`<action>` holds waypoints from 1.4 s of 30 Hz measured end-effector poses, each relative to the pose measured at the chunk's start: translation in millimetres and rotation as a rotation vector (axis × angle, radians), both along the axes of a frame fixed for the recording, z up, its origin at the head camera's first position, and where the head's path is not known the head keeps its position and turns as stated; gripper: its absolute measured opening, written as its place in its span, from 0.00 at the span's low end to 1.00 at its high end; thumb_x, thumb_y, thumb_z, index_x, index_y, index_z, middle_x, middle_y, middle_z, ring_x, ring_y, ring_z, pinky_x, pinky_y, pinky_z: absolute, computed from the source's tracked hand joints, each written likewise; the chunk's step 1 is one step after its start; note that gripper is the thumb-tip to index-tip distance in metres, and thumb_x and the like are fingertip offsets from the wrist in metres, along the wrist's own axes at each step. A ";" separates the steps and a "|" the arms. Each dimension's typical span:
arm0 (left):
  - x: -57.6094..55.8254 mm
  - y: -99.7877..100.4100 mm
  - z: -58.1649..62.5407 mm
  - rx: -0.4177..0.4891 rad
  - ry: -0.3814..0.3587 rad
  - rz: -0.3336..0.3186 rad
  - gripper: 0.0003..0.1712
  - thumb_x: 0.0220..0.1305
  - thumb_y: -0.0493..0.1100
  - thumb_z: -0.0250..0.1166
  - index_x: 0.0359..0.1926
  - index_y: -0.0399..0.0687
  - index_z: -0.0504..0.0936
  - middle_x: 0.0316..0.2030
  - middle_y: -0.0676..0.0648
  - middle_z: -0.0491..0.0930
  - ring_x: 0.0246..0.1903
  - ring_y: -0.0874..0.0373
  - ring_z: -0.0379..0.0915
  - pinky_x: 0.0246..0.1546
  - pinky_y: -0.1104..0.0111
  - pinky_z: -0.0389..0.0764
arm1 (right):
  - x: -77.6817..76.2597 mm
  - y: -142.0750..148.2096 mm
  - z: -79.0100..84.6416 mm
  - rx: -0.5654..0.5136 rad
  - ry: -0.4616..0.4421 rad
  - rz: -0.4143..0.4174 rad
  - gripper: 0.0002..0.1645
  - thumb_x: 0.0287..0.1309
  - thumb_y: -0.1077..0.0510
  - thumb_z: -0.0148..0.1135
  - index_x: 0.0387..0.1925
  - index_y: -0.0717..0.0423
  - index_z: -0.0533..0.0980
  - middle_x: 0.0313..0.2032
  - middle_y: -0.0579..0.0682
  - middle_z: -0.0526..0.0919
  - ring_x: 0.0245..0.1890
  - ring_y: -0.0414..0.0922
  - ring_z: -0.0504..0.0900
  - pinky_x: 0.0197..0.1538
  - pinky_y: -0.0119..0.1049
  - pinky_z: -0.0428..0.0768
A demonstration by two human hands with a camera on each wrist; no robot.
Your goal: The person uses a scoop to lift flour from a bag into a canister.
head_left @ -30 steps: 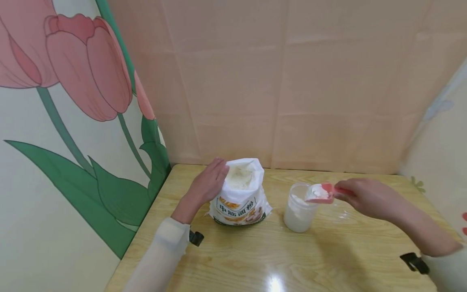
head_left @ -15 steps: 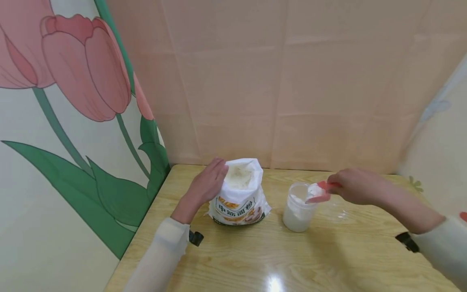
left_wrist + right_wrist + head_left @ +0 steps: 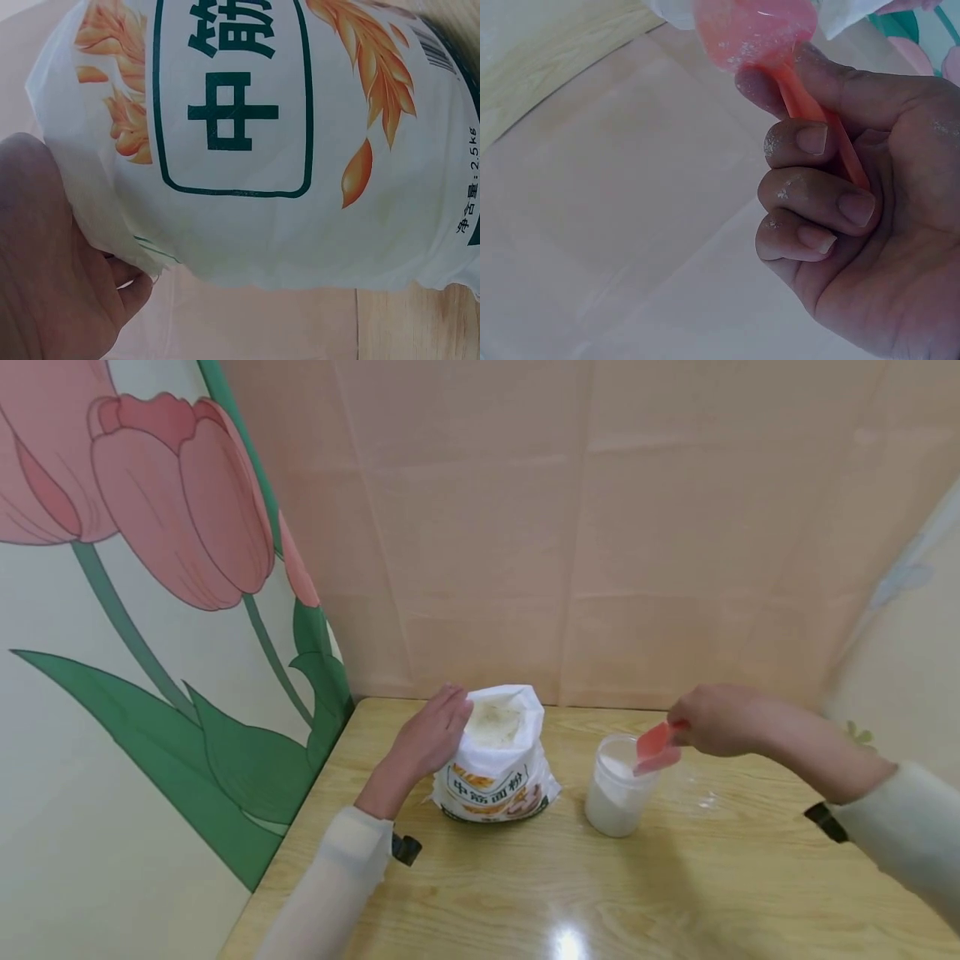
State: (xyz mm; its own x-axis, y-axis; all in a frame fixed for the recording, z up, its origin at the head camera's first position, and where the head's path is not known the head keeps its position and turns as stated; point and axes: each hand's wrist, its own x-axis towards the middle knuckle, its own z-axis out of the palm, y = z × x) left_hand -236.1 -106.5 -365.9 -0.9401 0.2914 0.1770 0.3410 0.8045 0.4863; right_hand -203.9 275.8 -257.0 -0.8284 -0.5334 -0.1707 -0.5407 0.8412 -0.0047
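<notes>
My left hand [image 3: 429, 735] holds the upper left side of an open white flour bag [image 3: 491, 785]. In the left wrist view, the thumb lies along the bag [image 3: 225, 225] and the curled fingertips are against its crumpled edge. Pale flour shows inside the bag's mouth. To the right stands a clear plastic jar [image 3: 613, 806], largely filled with flour. My right hand [image 3: 723, 720] grips the handle of a pink scoop [image 3: 654, 742], tipped over the jar's right rim. White specks cling to the scoop [image 3: 757, 30] and to the fingers in the right wrist view.
The bag and jar stand on a light wood table [image 3: 495, 893], near its back edge. Behind it hangs a pinkish cloth [image 3: 637, 543]. A wall painted with tulips [image 3: 180, 502] borders the left, and another pale wall [image 3: 907, 677] the right.
My right hand has risen and shifted left, tilting the scoop downward. The flour seen in the scoop earlier no longer shows there. My left hand and the bag have stayed in place.
</notes>
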 end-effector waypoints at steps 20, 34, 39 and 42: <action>5.6 -4.3 1.4 -0.011 0.004 -0.026 0.43 0.78 0.67 0.24 0.79 0.48 0.56 0.79 0.48 0.52 0.79 0.54 0.39 0.78 0.56 0.49 | 12.4 -24.9 25.6 -0.040 0.040 -0.001 0.15 0.63 0.58 0.66 0.22 0.47 0.74 0.19 0.41 0.68 0.21 0.39 0.66 0.26 0.34 0.64; 5.1 -5.2 2.4 -0.030 0.018 -0.027 0.43 0.78 0.67 0.24 0.79 0.47 0.57 0.79 0.46 0.53 0.79 0.54 0.40 0.78 0.56 0.49 | 6.7 -107.8 66.2 -0.043 0.140 0.080 0.14 0.67 0.56 0.63 0.23 0.49 0.75 0.21 0.43 0.72 0.24 0.43 0.69 0.29 0.37 0.68; 5.2 -4.9 3.6 -0.019 0.022 -0.026 0.42 0.79 0.66 0.26 0.79 0.47 0.58 0.79 0.47 0.54 0.79 0.53 0.40 0.78 0.56 0.50 | -1.9 -138.9 69.9 0.029 0.096 0.083 0.11 0.67 0.55 0.63 0.27 0.51 0.79 0.24 0.46 0.77 0.26 0.45 0.73 0.31 0.39 0.70; 4.8 -4.8 4.0 -0.023 0.023 -0.023 0.41 0.79 0.65 0.27 0.79 0.47 0.58 0.79 0.47 0.54 0.79 0.53 0.41 0.78 0.56 0.50 | -9.2 -154.3 66.1 0.072 0.075 0.087 0.11 0.68 0.54 0.62 0.29 0.51 0.80 0.26 0.47 0.78 0.28 0.46 0.74 0.33 0.39 0.72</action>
State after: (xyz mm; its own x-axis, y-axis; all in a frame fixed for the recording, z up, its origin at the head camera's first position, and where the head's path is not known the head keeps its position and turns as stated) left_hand -231.3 -111.3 -361.9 -0.9289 0.3171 0.1914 0.3703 0.8072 0.4596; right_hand -213.2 121.4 -190.9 -0.7915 -0.5924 -0.1505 -0.6082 0.7878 0.0975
